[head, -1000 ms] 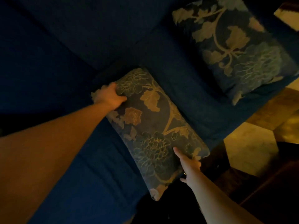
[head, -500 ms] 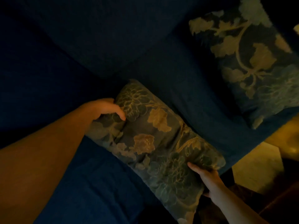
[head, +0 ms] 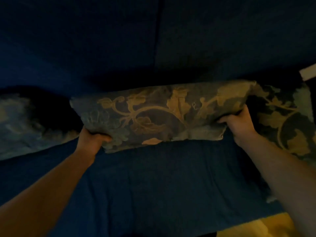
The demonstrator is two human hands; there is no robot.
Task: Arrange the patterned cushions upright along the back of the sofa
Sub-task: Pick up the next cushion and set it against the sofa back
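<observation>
A dark blue cushion with a gold floral pattern [head: 153,115] is held lengthwise above the blue sofa seat [head: 162,185], close to the sofa back [head: 119,48]. My left hand [head: 92,139] grips its lower left corner. My right hand [head: 239,122] pinches its right end. A second patterned cushion [head: 287,125] lies at the right, partly behind my right hand. A third patterned cushion [head: 18,124] lies at the left edge, blurred.
A seam [head: 158,40] splits the sofa back into two panels. A pale object [head: 308,73] shows at the right edge. Yellow-lit floor [head: 256,228] is visible at the bottom right beyond the seat's front edge. The scene is very dim.
The view swung to face the sofa back. The held cushion went from resting diagonally near the seat's edge to being raised level toward the back, with both hands shifted to its ends.
</observation>
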